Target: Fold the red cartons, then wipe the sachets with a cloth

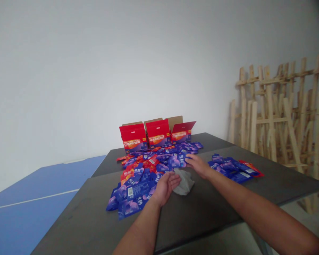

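Right hand (199, 165) grasps blue packet (178, 160); left hand (165, 187) released beside cloth (185, 185); boxes (158, 137) line far edge of bench (194, 219).

A crumpled grey item (184, 184) was noted on the dark table (191, 219). Around it: left hand (166, 186) seen at nine o'clock, palm opened; at one, a blue pouch (177, 160) was held edgewise by the right hand (198, 165). Pouches (138, 191) were heaped eight to twelve; three red boxes (157, 134) were lined up at eleven.

Soft, diffuse light, slight blur.
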Demonstrator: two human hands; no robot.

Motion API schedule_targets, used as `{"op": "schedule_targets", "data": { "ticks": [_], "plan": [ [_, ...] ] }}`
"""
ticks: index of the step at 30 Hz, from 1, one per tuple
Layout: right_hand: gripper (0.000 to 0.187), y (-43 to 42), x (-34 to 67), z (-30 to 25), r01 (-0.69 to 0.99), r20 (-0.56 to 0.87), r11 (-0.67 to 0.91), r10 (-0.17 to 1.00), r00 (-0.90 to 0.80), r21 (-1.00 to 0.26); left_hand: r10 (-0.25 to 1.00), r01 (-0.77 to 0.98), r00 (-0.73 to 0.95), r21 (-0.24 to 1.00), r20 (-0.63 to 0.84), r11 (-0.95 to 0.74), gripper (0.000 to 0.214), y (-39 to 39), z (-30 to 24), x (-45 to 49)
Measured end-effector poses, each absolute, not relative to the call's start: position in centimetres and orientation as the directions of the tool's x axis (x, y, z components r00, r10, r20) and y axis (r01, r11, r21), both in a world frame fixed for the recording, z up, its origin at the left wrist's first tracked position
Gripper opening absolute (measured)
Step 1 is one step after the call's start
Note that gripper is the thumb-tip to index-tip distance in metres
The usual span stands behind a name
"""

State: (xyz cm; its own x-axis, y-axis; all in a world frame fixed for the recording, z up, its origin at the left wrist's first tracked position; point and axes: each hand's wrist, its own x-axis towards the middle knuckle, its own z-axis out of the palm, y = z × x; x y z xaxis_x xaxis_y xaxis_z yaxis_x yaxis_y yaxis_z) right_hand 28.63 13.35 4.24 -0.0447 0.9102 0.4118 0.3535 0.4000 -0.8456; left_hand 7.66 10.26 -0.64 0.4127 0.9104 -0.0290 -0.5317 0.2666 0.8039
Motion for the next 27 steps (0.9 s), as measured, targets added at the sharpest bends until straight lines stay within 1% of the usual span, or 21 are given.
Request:
{"op": "schedule_targets", "data": {
  "ticks": [2, 3, 4, 6, 8, 12, 14, 16, 18, 19, 20, 22, 24, 25, 27],
  "plan": [
    [0.033, 12.8, 27.8, 4.9, 0.221, 0.372, 0.405, 0.911, -0.177, -0.887, 0.858, -0.580, 0.512, 0.727, -0.024, 0.367, 0.045, 10.2, 0.0, 6.9],
    [0.033, 12.6, 27.5, 5.1, 0.188, 0.344, 0.393, 0.906, -0.245, -0.900, 0.806, -0.567, 0.592, 0.701, -0.019, 0.433, 0.051, 10.1, 0.3, 6.5],
    [0.031, 12.5, 27.2, 5.3, 0.171, 0.318, 0.381, 0.897, -0.306, -0.909, 0.743, -0.536, 0.669, 0.680, -0.019, 0.500, 0.058, 10.0, 0.6, 6.1],
    [0.030, 12.4, 26.8, 5.6, 0.218, 0.287, 0.381, 0.886, -0.365, -0.898, 0.640, -0.476, 0.768, 0.642, -0.030, 0.601, 0.066, 9.8, 1.0, 5.3],
    [0.030, 12.5, 26.4, 5.6, 0.274, 0.286, 0.392, 0.889, -0.357, -0.878, 0.605, -0.459, 0.795, 0.605, -0.047, 0.651, 0.064, 9.6, 1.2, 4.8],
    [0.038, 13.3, 25.7, 4.3, 0.224, 0.306, 0.370, 0.912, -0.274, -0.902, 0.593, -0.450, 0.799, 0.558, -0.098, 0.698, 0.056, 9.5, 1.5, 4.7],
    [0.041, 13.5, 25.4, 3.1, 0.222, 0.339, 0.378, 0.920, -0.195, -0.899, 0.589, -0.446, 0.801, 0.545, -0.110, 0.709, 0.056, 9.4, 1.7, 4.9],
    [0.036, 13.6, 25.0, 1.7, 0.250, 0.407, 0.409, 0.911, -0.064, -0.877, 0.607, -0.467, 0.787, 0.537, -0.111, 0.703, 0.055, 9.3, 1.9, 4.9],
    [0.031, 13.4, 24.7, 0.2, 0.337, 0.482, 0.435, 0.874, 0.065, -0.835, 0.640, -0.505, 0.762, 0.526, -0.101, 0.684, 0.054, 9.4, 2.0, 4.9],
    [0.029, 13.2, 24.4, -0.5, 0.409, 0.517, 0.443, 0.851, 0.088, -0.798, 0.659, -0.529, 0.747, 0.520, -0.091, 0.671, 0.054, 9.4, 2.1, 4.9],
    [0.027, 12.9, 24.2, -1.2, 0.494, 0.551, 0.449, 0.832, 0.073, -0.744, 0.681, -0.555, 0.728, 0.516, -0.077, 0.653, 0.054, 9.5, 2.0, 4.8],
    [0.029, 12.4, 23.7, -2.4, 0.648, 0.599, 0.475, 0.800, -0.035, -0.596, 0.725, -0.598, 0.687, 0.529, -0.049, 0.603, 0.054, 9.6, 1.9, 4.8],
    [0.043, 12.0, 23.2, -3.1, 0.737, 0.599, 0.492, 0.787, -0.148, -0.464, 0.761, -0.618, 0.648, 0.562, -0.031, 0.550, 0.055, 9.8, 1.8, 4.8],
    [0.050, 11.8, 23.0, -3.3, 0.765, 0.583, 0.486, 0.792, -0.181, -0.423, 0.774, -0.623, 0.633, 0.576, -0.027, 0.530, 0.055, 9.9, 1.7, 4.9],
    [0.055, 11.7, 22.7, -3.3, 0.797, 0.533, 0.456, 0.821, -0.204, -0.396, 0.792, -0.635, 0.610, 0.581, -0.028, 0.509, 0.055, 9.9, 1.6, 4.9]
  ]
}}
